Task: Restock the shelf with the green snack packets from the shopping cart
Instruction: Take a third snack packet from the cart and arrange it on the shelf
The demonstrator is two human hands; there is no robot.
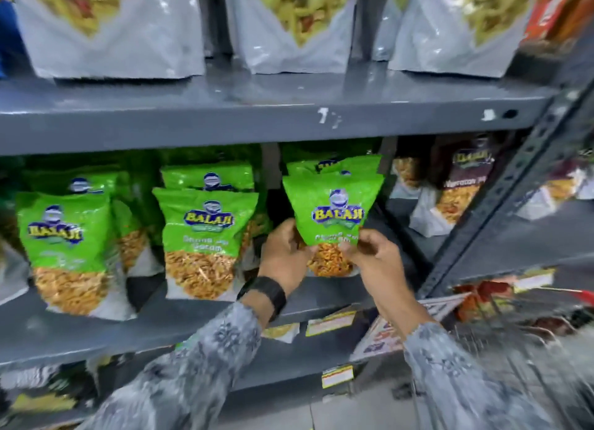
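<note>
I see both hands holding one green Balaji snack packet (332, 217) upright at the front edge of the grey metal shelf (225, 304), toward its right end: my left hand (284, 256) grips the packet's lower left side, and my right hand (374, 257) pinches its lower right corner between thumb and fingers. Through the clear lower window of the packet I can see orange-yellow fried sticks. Just behind it stands another green packet (340, 166) of the same kind. To the left along the shelf, a middle stack of green packets (204, 233) and a left stack (66, 243) stand upright, showing the same snack. At the shelf's right end sits a dark maroon Balaji packet (463, 185). On the upper shelf stand large grey pouches (289, 40) with pale green-yellow snacks. The wire shopping cart (514, 330) is at the lower right; its contents are too blurred to tell.
</note>
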